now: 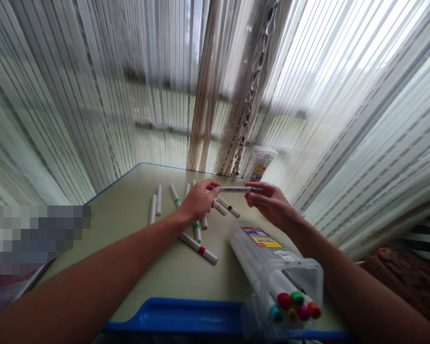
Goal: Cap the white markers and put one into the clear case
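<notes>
A white marker (232, 189) with dark print on its barrel is held level above the table between my two hands. My left hand (198, 198) pinches its left end. The fingers of my right hand (267, 197) close on the grey tip at the other end. Several white markers lie loose below, among them a red-banded marker (200, 249), a green-banded marker (198, 231) and a black-banded marker (230, 207). Nearer to me on the right lies a clear plastic case (249, 253), its lid open, with several coloured-end markers (290, 300) inside.
The pale table (122, 210) has a blue edge and a blue tray (189, 310) at the front. A second clear case (261, 160) stands at the back right. Striped sheer curtains (165, 95) hang behind. Patterned fabric (397, 272) shows at the right; a blurred-out patch covers the left.
</notes>
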A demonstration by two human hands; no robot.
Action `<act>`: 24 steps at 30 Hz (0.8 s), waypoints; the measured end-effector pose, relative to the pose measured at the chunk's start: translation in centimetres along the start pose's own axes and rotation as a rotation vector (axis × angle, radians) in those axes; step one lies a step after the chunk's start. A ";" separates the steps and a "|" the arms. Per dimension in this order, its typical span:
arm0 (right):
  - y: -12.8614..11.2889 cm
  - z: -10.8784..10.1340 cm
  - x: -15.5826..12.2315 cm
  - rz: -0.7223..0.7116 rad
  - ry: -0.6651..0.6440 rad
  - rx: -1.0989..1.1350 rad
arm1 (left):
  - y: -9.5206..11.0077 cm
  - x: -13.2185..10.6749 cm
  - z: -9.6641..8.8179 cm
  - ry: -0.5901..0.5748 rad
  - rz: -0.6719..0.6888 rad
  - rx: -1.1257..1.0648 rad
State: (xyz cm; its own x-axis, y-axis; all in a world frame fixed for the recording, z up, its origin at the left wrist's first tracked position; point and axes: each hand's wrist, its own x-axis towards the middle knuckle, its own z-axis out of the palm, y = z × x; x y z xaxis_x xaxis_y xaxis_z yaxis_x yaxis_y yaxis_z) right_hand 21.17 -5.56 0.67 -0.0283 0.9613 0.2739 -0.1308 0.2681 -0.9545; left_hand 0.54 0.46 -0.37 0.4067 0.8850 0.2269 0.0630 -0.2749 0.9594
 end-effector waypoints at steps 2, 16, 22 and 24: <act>0.1 0.0 0.0 0.005 -0.008 0.000 | 0.0 0.0 0.0 0.007 0.004 0.029; 0.5 -0.5 0.2 -0.002 0.063 -0.044 | -0.3 0.1 -0.2 0.066 0.134 0.016; 0.5 -0.7 0.3 0.004 0.069 -0.041 | 0.0 0.0 -0.2 0.076 0.181 0.022; 0.5 -0.7 0.3 0.012 0.078 -0.037 | 0.2 -0.1 -0.2 0.070 0.197 0.031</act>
State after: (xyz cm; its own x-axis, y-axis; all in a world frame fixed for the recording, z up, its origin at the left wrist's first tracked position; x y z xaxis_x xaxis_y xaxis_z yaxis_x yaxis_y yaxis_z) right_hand 21.79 -5.08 0.22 0.0479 0.9660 0.2540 -0.0940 0.2575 -0.9617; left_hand 0.34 0.38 -0.19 0.3495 0.8366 0.4218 0.0172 -0.4558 0.8899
